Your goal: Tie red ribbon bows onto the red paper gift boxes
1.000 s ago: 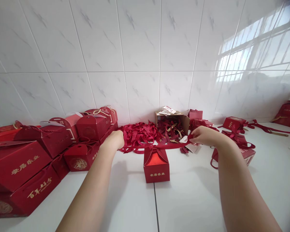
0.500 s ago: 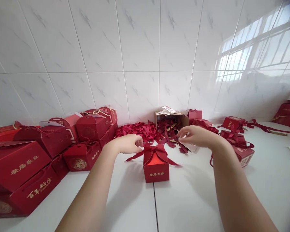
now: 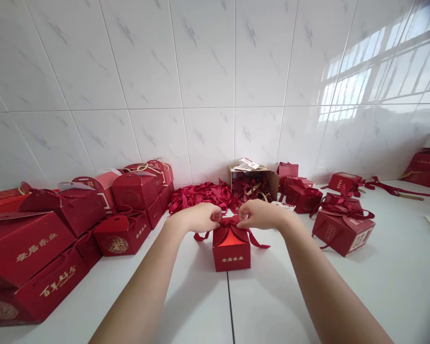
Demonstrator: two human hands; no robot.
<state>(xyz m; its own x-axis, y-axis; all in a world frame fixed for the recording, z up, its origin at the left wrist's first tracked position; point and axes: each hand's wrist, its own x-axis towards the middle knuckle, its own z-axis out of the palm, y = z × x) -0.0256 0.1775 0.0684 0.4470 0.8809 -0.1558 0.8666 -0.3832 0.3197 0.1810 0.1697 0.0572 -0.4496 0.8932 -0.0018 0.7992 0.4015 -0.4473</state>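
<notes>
One box (image 3: 231,252) stands upright, lettered side (image 3: 232,260) nearest — ribbon (image 3: 254,240) running left-to-right.

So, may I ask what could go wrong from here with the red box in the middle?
The ribbon might loosen, as one end trails free on the right.
The red box might shift, since the left grip and right grip are both at its top.
Its top flaps might crease if pressed.

cam: head-worn | from: near side, above the desk (image 3: 272,301) | facing: forward and down, toward far tiled wall (image 3: 208,67) | range: close, forearms (image 3: 138,286) cut by near edge, left hand (image 3: 202,217) and right hand (image 3: 258,215) mid-view
</notes>
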